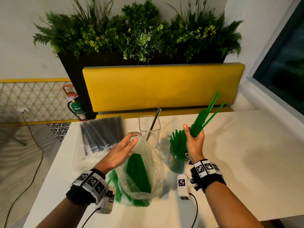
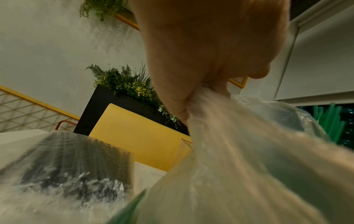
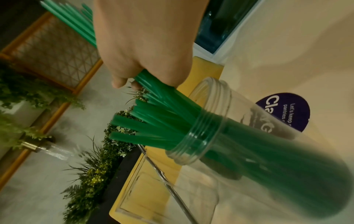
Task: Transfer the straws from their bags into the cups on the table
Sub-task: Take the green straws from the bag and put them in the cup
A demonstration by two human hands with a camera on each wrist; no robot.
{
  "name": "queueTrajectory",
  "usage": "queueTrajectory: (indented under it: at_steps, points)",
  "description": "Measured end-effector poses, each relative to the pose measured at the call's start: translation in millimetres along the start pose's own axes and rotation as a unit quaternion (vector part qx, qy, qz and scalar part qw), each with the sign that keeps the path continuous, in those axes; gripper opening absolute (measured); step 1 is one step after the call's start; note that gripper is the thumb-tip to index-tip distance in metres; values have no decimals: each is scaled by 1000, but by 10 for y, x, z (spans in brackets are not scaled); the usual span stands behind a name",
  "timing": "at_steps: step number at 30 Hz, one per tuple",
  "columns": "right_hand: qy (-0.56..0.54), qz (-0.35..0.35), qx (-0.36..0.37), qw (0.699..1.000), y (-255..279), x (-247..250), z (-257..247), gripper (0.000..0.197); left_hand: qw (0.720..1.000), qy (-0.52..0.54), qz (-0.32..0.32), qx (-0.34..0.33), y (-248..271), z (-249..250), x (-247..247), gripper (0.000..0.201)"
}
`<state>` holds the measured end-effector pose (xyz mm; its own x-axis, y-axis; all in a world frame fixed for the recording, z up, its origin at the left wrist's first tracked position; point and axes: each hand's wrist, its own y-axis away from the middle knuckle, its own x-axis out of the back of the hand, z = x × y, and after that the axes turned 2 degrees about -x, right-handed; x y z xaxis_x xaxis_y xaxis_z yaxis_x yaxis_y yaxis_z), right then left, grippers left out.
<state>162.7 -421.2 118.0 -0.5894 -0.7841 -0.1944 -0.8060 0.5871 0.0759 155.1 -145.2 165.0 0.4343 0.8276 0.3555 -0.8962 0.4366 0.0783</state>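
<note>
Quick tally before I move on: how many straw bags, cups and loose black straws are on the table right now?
Straw bags: 2, the green-straw bag gripped by the left hand and the black-straw bag.
Cups: 2, the round jar under the right hand and the square clear cup.
Loose black straws: 1, the black straw in the square cup.
Total: 5.

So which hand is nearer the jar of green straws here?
Right. The right hand grips a bunch of straws just above the jar; the left hand holds the bag off to its left.
</note>
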Motion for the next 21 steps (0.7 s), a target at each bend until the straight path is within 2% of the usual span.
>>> queueTrajectory:
  at_steps: [4, 10, 14, 18, 21]
  points:
    - [-8, 2, -12, 1000, 0, -12, -13, 37, 1000, -1, -11, -7, -31, -49, 33, 70]
    - [9, -5, 20, 1000, -13, 16, -45, 29, 1000, 8, -13, -18, -42, -35, 42, 67]
    - [26, -2, 40, 999, -16, 3, -36, 14, 1000, 8, -14, -22, -40, -42, 43, 64]
    - [55, -12, 77, 995, -1, -3, -33, 27, 1000, -2, -5, -22, -31, -61, 42, 61]
    - [64, -20, 97, 993, 32, -11, -53, 22, 1000, 2, -9, -14, -25, -81, 41, 59]
